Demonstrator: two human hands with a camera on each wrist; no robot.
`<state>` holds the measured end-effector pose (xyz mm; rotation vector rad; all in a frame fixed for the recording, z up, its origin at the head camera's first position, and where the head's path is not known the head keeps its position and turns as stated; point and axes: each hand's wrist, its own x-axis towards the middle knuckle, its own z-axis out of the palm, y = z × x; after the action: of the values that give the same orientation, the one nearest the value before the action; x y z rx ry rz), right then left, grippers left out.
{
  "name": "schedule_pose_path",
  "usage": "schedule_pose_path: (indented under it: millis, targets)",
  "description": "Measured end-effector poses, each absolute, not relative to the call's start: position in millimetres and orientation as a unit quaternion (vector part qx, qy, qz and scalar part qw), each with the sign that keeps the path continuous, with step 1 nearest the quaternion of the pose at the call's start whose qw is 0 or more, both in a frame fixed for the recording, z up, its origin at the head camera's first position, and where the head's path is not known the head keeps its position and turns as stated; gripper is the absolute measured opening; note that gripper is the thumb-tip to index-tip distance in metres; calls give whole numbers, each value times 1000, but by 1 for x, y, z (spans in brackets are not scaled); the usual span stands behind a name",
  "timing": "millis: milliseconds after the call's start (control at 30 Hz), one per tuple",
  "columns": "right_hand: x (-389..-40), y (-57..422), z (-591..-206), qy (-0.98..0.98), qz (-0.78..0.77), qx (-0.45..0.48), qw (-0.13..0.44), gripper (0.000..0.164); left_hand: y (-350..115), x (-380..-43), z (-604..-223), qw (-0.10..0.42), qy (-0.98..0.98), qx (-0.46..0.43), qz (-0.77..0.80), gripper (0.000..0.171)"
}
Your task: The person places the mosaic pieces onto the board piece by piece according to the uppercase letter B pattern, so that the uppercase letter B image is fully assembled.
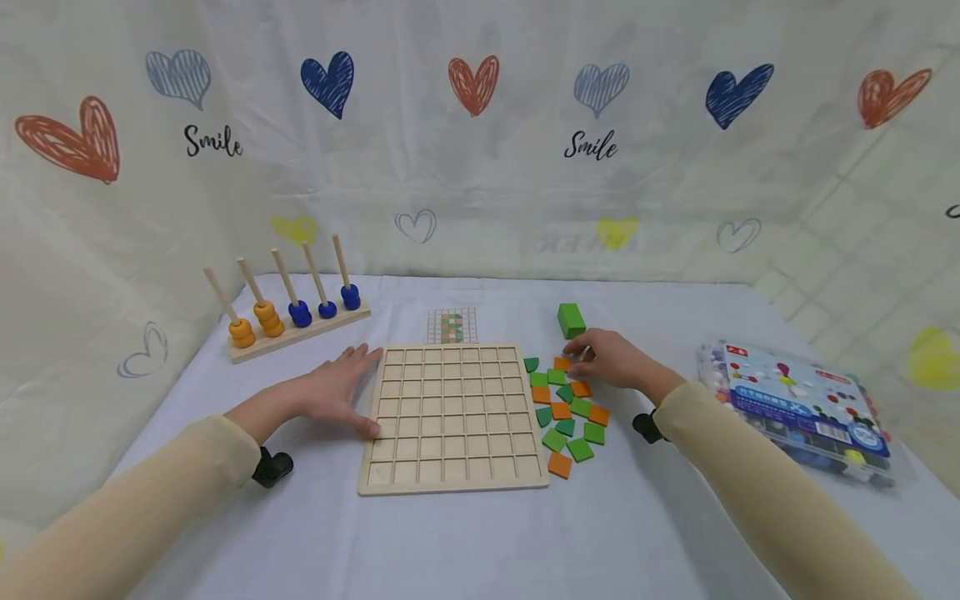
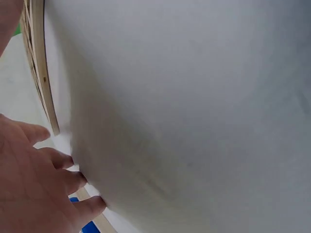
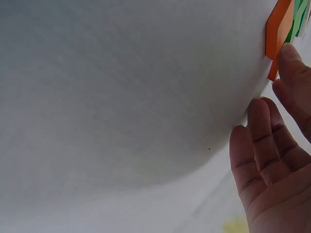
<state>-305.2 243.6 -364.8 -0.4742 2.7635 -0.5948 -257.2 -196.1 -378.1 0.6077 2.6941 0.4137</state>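
A wooden grid board [image 1: 442,405] lies flat on the table with bare square cells. My left hand [image 1: 333,390] rests along its left side, fingers spread and thumb on the frame. In the left wrist view, the left fingers [image 2: 89,208] stretch past the board's corner. On the board's right lie scattered orange and green tiles [image 1: 561,410], some square and some with a curved edge. My right hand [image 1: 615,360] is at the far end of these tiles, fingers loosely bent. Seen from the right wrist, its thumb is right at an orange tile [image 3: 279,29], with nothing held between the fingers.
A small printed grid card [image 1: 452,326] with a coloured pattern lies behind the board. Just beyond my right hand stands a green block [image 1: 572,321]. A wooden peg stand [image 1: 307,335] with orange and blue beads is back left; a clear plastic box [image 1: 802,408] sits right.
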Motion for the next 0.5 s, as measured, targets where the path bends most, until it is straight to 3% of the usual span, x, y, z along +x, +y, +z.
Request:
schedule_pose_path:
  millis: [500]
  targets:
    - [-310, 241, -369, 959, -195, -155, 131, 29, -196, -251, -376, 195, 948, 211, 133, 133]
